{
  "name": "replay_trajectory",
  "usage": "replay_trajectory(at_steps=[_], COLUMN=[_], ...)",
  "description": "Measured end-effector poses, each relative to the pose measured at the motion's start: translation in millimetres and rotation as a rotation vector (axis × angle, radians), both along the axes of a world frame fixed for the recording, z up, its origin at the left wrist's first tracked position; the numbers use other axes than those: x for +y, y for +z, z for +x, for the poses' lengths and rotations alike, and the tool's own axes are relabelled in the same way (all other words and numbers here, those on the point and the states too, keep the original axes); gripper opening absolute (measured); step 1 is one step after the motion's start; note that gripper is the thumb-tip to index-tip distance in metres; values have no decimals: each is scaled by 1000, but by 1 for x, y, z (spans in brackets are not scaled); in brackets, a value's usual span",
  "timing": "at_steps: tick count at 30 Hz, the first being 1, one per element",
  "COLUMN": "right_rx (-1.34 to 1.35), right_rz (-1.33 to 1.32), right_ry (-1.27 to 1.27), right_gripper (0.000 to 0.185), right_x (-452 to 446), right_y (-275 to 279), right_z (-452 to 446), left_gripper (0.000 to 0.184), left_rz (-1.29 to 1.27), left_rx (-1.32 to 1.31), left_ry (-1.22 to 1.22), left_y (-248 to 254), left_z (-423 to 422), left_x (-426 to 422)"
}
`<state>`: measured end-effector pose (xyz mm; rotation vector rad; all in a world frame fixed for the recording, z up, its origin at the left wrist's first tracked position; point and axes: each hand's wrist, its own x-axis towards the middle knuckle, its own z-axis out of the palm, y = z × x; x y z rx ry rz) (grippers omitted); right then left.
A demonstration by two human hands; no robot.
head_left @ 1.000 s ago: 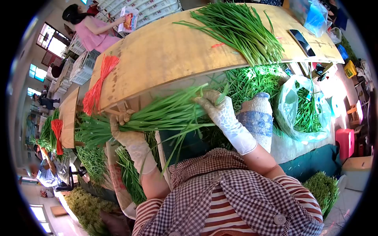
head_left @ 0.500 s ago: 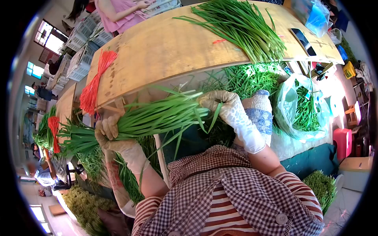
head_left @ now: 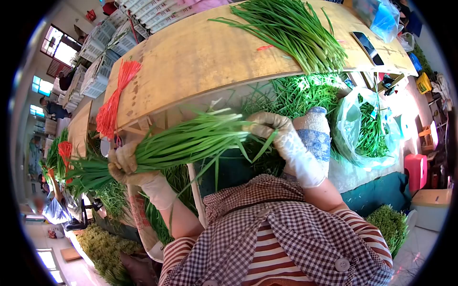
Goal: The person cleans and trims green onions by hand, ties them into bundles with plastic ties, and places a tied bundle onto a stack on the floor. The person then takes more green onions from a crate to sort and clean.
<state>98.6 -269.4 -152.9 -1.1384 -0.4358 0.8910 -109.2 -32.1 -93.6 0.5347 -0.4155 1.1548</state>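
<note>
My left hand [head_left: 126, 164], in a soiled pale glove, is closed around the leafy part of a bunch of garlic chives [head_left: 186, 141]. The bunch lies across in front of me, its dark tips to the left and its pale stem ends to the right. At those stem ends is my right hand [head_left: 273, 127], also gloved, with thumb and fingers pinched on a loose chive leaf [head_left: 265, 145] that hangs down. Whether it also grips the stem ends is hard to make out.
A larger pile of chives [head_left: 291, 31] and a phone [head_left: 367, 47] lie on the wooden table [head_left: 176, 57]. Red ties [head_left: 114, 102] hang over its left edge. Loose greens [head_left: 305, 97] and a plastic bag [head_left: 346, 124] of greens sit below. Crates [head_left: 98, 76] stand behind.
My left hand has shifted slightly left and the bunch with it. My right hand has moved a little right, away from the stem ends. The person in pink has mostly left view.
</note>
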Motion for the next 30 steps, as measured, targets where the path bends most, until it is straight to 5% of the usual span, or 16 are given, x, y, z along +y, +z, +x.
replay_trajectory(at_steps=[2,5,8,10,15,18,22,24,25,27,30], right_rx=[-28,-505,-619,-336,-891,-1081,-1044,-1120,-1246,-991,-784], right_rz=[-142,-383,-50,-144,-150,-405,-310,-667,-425,-229,370], right_ry=[53,-355,-50,195,10,0,-304,-347,-301,69,441], right_gripper=[18,21,24,27,23,19,16,25,35,41,48], right_x=[-14,-24,-13,1,20,14,6,5,9,7,18], right_y=[-1,-22,9,23,8,-6,-38,-45,-38,12,11], right_z=[20,51,33,5,-22,-31,4,45,55,36,23], left_gripper=[25,26,25,24,23,23,24,24,24,25,27], left_rz=[-18,43,132,121,175,220,215,117,45,-82,-489], left_rx=[-74,-160,-149,-146,-62,-40,-47,-56,-68,-14,377], left_ry=[7,-9,-43,-47,-1,-42,-122,-210,-280,-422,-138], left_y=[6,10,8,6,3,-2,0,3,5,12,8], left_z=[-10,-17,-9,2,9,2,3,3,3,10,18], left_x=[7,11,7,0,-4,4,-4,-11,-9,-12,-3])
